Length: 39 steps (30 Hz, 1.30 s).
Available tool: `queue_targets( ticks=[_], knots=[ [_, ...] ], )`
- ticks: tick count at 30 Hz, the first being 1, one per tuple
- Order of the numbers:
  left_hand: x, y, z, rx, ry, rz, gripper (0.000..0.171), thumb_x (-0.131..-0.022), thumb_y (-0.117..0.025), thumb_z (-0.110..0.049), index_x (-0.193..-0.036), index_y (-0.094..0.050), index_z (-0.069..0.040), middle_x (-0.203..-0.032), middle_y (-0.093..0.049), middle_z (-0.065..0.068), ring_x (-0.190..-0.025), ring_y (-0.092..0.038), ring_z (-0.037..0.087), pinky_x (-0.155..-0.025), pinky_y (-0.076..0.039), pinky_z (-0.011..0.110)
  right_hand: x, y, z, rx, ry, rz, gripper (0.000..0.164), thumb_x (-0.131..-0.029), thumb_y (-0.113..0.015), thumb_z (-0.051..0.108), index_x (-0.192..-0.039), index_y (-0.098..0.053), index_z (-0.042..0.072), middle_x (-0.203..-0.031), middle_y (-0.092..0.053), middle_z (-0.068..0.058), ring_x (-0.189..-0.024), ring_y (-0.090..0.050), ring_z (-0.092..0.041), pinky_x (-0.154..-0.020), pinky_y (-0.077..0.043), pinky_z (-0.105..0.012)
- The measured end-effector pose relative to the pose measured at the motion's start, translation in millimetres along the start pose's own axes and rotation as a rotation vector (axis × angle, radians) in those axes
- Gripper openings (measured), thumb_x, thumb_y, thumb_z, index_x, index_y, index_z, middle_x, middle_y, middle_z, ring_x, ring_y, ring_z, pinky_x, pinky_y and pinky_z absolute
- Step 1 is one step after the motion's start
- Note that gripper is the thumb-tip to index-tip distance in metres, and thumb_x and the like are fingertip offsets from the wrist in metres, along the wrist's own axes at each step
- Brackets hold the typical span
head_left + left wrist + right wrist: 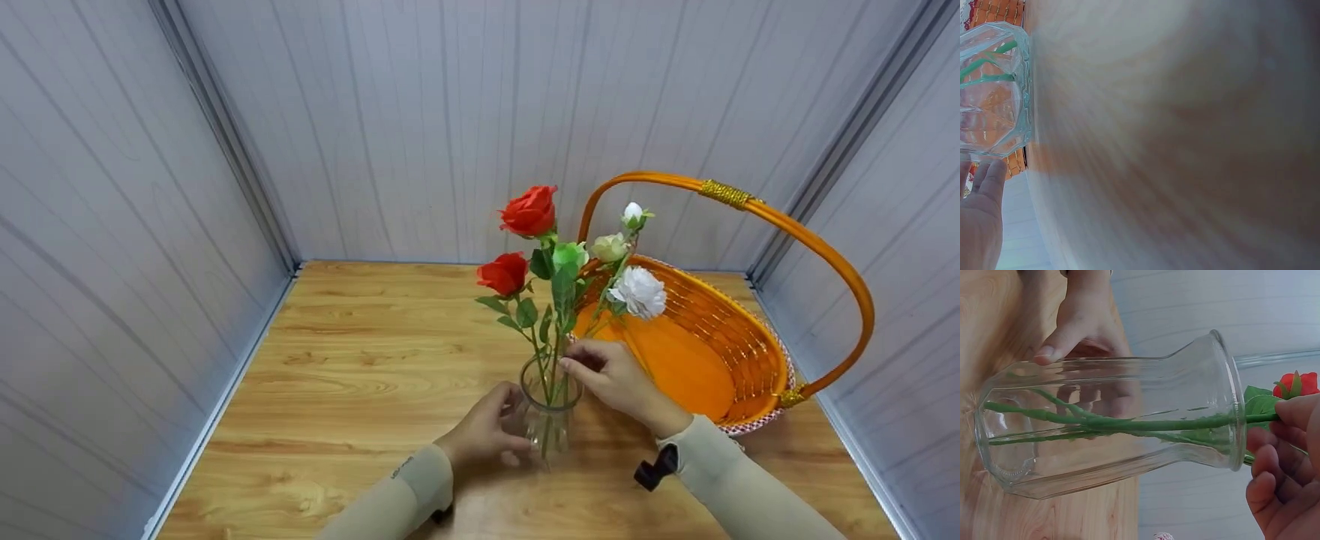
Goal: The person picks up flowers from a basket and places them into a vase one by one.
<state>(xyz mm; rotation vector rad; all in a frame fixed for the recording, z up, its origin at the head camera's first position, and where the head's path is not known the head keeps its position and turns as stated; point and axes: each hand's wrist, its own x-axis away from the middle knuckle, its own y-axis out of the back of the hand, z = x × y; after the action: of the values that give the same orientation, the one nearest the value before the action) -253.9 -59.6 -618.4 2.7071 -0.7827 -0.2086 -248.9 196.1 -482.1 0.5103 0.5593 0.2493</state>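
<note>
A clear glass vase (534, 424) stands upright on the wooden table with several green stems inside. My left hand (489, 427) cups the vase's left side, thumb in front and fingers reaching behind the glass. At the mouth, my right hand (611, 379) pinches a green flower stem (1261, 418) between thumb and forefinger just above the rim. Two red roses (529, 212) rise above the vase on the left. A white flower (639, 292), a pale bud-like bloom (610, 247) and a small white bud (633, 212) lean right.
Close behind and right of the vase is an orange woven basket (679, 367) with a tall arched handle (840, 270). The flowers overlap its left side in the head view. Pale panelled walls (390, 135) enclose the wooden table (360, 360) at the back and both sides.
</note>
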Motion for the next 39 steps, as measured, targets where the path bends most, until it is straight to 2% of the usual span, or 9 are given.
queue_targets(
  ticks=[1, 4, 10, 19, 26, 32, 35, 39],
  knots=[
    [-0.4, 0.2, 0.3, -0.011, -0.011, -0.001, 0.07, -0.084, -0.094, -0.012, -0.141, -0.053, -0.02, -0.146, -0.062, 0.001, -0.147, -0.056, 0.029, -0.129, -0.044, 0.05, 0, 0, 0, 0.011, -0.002, -0.004, 0.01, -0.101, -0.076, 0.008, -0.092, -0.079, 0.01, -0.076, -0.071, -0.001, -0.066, -0.051, -0.003, -0.059, -0.044, -0.018],
    [-0.9, 0.4, 1.0, -0.037, -0.03, 0.002, 0.07, -0.084, -0.093, -0.012, -0.141, -0.053, -0.018, -0.144, -0.062, 0.0, -0.145, -0.056, 0.024, -0.129, -0.044, 0.048, 2, -1, 0, 0.027, -0.006, -0.011, 0.012, -0.101, -0.077, 0.008, -0.089, -0.079, 0.01, -0.072, -0.067, 0.0, -0.065, -0.049, -0.002, -0.058, -0.043, -0.018],
    [-0.4, 0.9, -0.7, -0.042, -0.031, 0.004, 0.071, -0.085, -0.093, -0.011, -0.142, -0.052, -0.015, -0.145, -0.062, 0.001, -0.146, -0.056, 0.026, -0.129, -0.044, 0.048, 3, -1, 0, 0.046, -0.03, -0.004, 0.012, -0.1, -0.077, 0.01, -0.088, -0.079, 0.009, -0.069, -0.064, 0.001, -0.064, -0.048, -0.003, -0.057, -0.042, -0.018],
    [-0.1, 0.3, -1.5, -0.023, -0.017, 0.015, 0.072, -0.086, -0.092, -0.011, -0.145, -0.052, -0.013, -0.146, -0.061, 0.0, -0.147, -0.055, 0.027, -0.13, -0.043, 0.05, 6, 0, -1, 0.036, -0.044, -0.007, 0.008, -0.1, -0.077, 0.009, -0.094, -0.081, 0.006, -0.076, -0.073, -0.007, -0.066, -0.052, -0.002, -0.059, -0.047, -0.017],
    [-0.1, 0.3, -1.9, -0.041, -0.012, 0.005, 0.071, -0.083, -0.094, -0.014, -0.141, -0.053, -0.018, -0.142, -0.062, -0.003, -0.145, -0.056, 0.024, -0.13, -0.043, 0.048, 10, 4, -4, 0.019, -0.049, -0.016, 0.007, -0.1, -0.078, 0.008, -0.094, -0.081, 0.004, -0.077, -0.073, -0.008, -0.065, -0.053, -0.002, -0.057, -0.048, -0.017],
    [-0.3, 0.6, -1.6, -0.038, -0.009, 0.012, 0.074, -0.082, -0.095, -0.02, -0.143, -0.053, -0.016, -0.142, -0.063, -0.004, -0.144, -0.057, 0.023, -0.13, -0.043, 0.049, 15, 11, -9, 0.018, -0.026, -0.044, 0.004, -0.097, -0.079, 0.004, -0.094, -0.08, 0.003, -0.073, -0.071, -0.006, -0.063, -0.052, -0.001, -0.055, -0.048, -0.017],
    [-0.4, 1.0, -1.7, -0.028, -0.005, 0.013, 0.075, -0.082, -0.096, -0.02, -0.143, -0.054, -0.014, -0.142, -0.064, -0.003, -0.144, -0.057, 0.024, -0.131, -0.042, 0.049, 17, 16, -11, 0.011, -0.033, -0.045, 0.007, -0.097, -0.079, 0.004, -0.095, -0.078, -0.003, -0.075, -0.071, -0.006, -0.063, -0.052, -0.001, -0.055, -0.048, -0.017],
    [-0.2, 1.1, -1.8, -0.032, 0.008, 0.011, 0.073, -0.081, -0.097, -0.022, -0.141, -0.054, -0.02, -0.142, -0.064, -0.004, -0.144, -0.057, 0.023, -0.13, -0.042, 0.049, 20, 22, -13, 0.016, -0.064, -0.044, 0.006, -0.097, -0.079, 0.004, -0.098, -0.079, -0.003, -0.076, -0.072, -0.005, -0.063, -0.053, -0.001, -0.055, -0.049, -0.018]
  ],
)
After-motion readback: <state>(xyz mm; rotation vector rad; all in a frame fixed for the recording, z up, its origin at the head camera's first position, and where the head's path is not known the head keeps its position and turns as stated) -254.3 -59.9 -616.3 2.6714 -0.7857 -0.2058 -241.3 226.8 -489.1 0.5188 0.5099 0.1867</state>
